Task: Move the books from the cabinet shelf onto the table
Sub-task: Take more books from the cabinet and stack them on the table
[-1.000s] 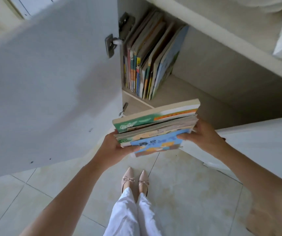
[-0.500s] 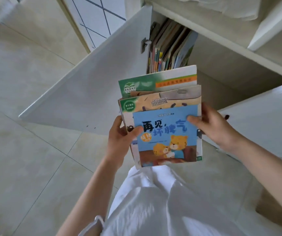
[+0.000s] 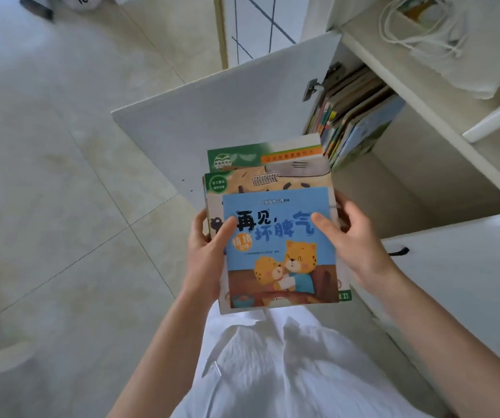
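A stack of picture books (image 3: 278,242) is held in front of my body, a blue book with two cartoon cubs on top and green-edged books behind it. My left hand (image 3: 208,251) grips the stack's left edge with the thumb on the blue cover. My right hand (image 3: 348,236) grips the right edge, thumb on the cover too. More books (image 3: 354,119) still stand upright in a row on the cabinet shelf (image 3: 417,188), at its left end. No table is in view.
The white cabinet door (image 3: 218,116) on the left stands open, jutting out over the tiled floor (image 3: 61,176). A second white door (image 3: 469,282) is at my right. A white bag with cord handles (image 3: 454,49) lies on the shelf above.
The stack came out of the cabinet toward my body and tilted up, so the blue cover now faces me. My view rose and pulled back from the shelf.
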The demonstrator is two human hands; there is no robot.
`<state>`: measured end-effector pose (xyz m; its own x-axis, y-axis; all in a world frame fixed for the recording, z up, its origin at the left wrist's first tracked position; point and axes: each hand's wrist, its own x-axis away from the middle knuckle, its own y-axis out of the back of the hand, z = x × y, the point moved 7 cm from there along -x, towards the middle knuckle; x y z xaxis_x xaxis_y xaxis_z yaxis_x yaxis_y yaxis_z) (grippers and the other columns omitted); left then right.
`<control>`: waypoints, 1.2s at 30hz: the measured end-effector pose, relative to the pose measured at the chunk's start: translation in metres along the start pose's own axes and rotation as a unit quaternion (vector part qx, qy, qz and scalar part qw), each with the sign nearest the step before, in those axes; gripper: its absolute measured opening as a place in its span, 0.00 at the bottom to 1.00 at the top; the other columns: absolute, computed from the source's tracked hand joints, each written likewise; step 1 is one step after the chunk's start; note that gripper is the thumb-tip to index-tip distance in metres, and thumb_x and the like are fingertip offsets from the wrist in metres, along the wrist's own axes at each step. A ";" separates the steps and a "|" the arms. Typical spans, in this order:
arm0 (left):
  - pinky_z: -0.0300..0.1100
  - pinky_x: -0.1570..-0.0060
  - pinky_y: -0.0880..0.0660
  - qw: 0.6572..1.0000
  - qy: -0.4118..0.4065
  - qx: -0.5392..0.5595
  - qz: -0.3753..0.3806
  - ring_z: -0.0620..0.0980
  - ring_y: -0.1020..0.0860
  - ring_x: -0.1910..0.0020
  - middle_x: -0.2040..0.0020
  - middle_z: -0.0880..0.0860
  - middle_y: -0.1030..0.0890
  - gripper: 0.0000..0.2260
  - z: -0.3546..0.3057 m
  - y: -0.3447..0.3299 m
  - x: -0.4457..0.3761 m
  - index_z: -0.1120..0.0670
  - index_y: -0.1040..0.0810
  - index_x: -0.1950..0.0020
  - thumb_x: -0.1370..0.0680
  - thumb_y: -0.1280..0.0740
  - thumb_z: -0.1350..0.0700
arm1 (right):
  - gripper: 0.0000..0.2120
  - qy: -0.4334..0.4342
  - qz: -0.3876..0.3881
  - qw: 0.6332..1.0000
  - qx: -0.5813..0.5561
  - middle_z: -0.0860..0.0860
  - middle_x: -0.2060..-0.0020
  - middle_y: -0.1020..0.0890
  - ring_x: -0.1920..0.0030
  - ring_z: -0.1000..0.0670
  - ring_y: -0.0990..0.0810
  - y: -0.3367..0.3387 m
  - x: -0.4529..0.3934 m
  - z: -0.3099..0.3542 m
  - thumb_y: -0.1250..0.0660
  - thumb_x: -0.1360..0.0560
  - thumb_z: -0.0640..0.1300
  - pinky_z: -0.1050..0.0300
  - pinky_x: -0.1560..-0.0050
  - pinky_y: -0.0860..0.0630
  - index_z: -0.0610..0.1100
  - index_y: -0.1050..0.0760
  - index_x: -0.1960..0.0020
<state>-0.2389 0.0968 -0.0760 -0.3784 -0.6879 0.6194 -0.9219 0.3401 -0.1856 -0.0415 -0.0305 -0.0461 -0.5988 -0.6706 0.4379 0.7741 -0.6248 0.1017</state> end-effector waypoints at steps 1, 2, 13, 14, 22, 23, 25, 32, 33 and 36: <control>0.53 0.62 0.18 1.000 -0.001 0.006 -0.015 0.57 0.15 0.55 0.50 0.55 0.14 0.21 0.004 0.003 0.007 0.47 0.32 0.33 0.24 0.30 0.53 | 0.13 0.003 0.015 1.000 0.008 0.53 0.49 0.16 0.51 0.54 0.16 -0.002 0.002 0.001 0.31 0.25 0.46 0.51 0.53 0.17 0.58 0.28 0.43; 0.52 0.63 0.18 0.999 -0.005 0.012 -0.031 0.56 0.15 0.56 0.51 0.55 0.14 0.22 0.009 0.007 0.014 0.47 0.32 0.33 0.24 0.30 0.53 | 0.15 0.006 0.029 0.999 0.018 0.54 0.49 0.16 0.52 0.55 0.15 -0.004 0.004 0.001 0.31 0.25 0.45 0.53 0.55 0.17 0.56 0.28 0.41; 0.48 0.63 0.18 0.955 -0.087 0.149 -0.240 0.54 0.15 0.57 0.53 0.53 0.14 0.20 0.047 0.087 0.116 0.53 0.29 0.33 0.24 0.30 0.56 | 0.21 0.046 0.251 0.959 0.126 0.52 0.44 0.19 0.48 0.50 0.16 -0.088 0.040 0.009 0.30 0.25 0.46 0.44 0.54 0.17 0.57 0.32 0.35; 0.48 0.63 0.18 0.949 -0.094 0.157 -0.256 0.55 0.15 0.57 0.53 0.53 0.14 0.19 0.051 0.096 0.127 0.53 0.28 0.34 0.24 0.30 0.55 | 0.20 0.051 0.270 0.952 0.134 0.53 0.45 0.19 0.48 0.50 0.16 -0.099 0.046 0.009 0.30 0.25 0.47 0.45 0.55 0.17 0.58 0.31 0.37; 0.49 0.61 0.18 0.880 -0.135 0.225 -0.396 0.55 0.15 0.56 0.51 0.54 0.14 0.13 0.097 0.170 0.217 0.54 0.23 0.39 0.23 0.30 0.56 | 0.19 0.068 0.419 0.885 0.193 0.59 0.52 0.20 0.56 0.58 0.16 -0.201 0.116 -0.002 0.32 0.25 0.43 0.61 0.66 0.20 0.64 0.32 0.43; 0.50 0.60 0.18 0.869 -0.139 0.231 -0.414 0.56 0.15 0.56 0.50 0.55 0.15 0.12 0.105 0.180 0.231 0.53 0.23 0.40 0.23 0.30 0.56 | 0.19 0.068 0.433 0.876 0.202 0.57 0.51 0.20 0.55 0.56 0.15 -0.214 0.127 -0.007 0.32 0.24 0.43 0.59 0.66 0.19 0.61 0.32 0.39; 0.50 0.61 0.18 0.852 -0.143 0.238 -0.444 0.55 0.15 0.56 0.51 0.54 0.15 0.11 0.120 0.198 0.255 0.53 0.22 0.42 0.23 0.30 0.55 | 0.22 0.067 0.456 0.861 0.214 0.54 0.49 0.19 0.55 0.54 0.15 -0.236 0.150 -0.015 0.32 0.24 0.43 0.57 0.65 0.19 0.58 0.33 0.34; 0.44 0.64 0.19 0.789 -0.150 0.284 -0.524 0.53 0.15 0.57 0.52 0.53 0.14 0.10 0.181 0.268 0.363 0.53 0.23 0.42 0.23 0.30 0.55 | 0.19 0.068 0.532 0.801 0.266 0.53 0.49 0.19 0.57 0.54 0.15 -0.320 0.261 -0.064 0.33 0.24 0.43 0.51 0.63 0.17 0.64 0.31 0.42; 0.44 0.64 0.19 0.782 -0.150 0.288 -0.532 0.52 0.15 0.57 0.52 0.53 0.14 0.10 0.189 0.277 0.377 0.53 0.23 0.42 0.23 0.30 0.56 | 0.18 0.066 0.542 0.794 0.268 0.51 0.48 0.18 0.56 0.52 0.14 -0.329 0.276 -0.071 0.33 0.24 0.42 0.49 0.61 0.17 0.61 0.30 0.39; 0.45 0.63 0.19 0.759 -0.149 0.298 -0.559 0.52 0.15 0.56 0.52 0.52 0.14 0.11 0.217 0.305 0.424 0.53 0.23 0.41 0.23 0.30 0.57 | 0.22 0.058 0.577 0.766 0.278 0.48 0.47 0.18 0.54 0.49 0.14 -0.361 0.327 -0.098 0.33 0.24 0.42 0.45 0.59 0.17 0.53 0.31 0.32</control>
<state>-0.6986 -0.2297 -0.0358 0.7489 -0.4771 0.4600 -0.5203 -0.8531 -0.0378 -0.5367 -0.0637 -0.0266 0.5605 -0.6993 0.4437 0.7499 0.6559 0.0863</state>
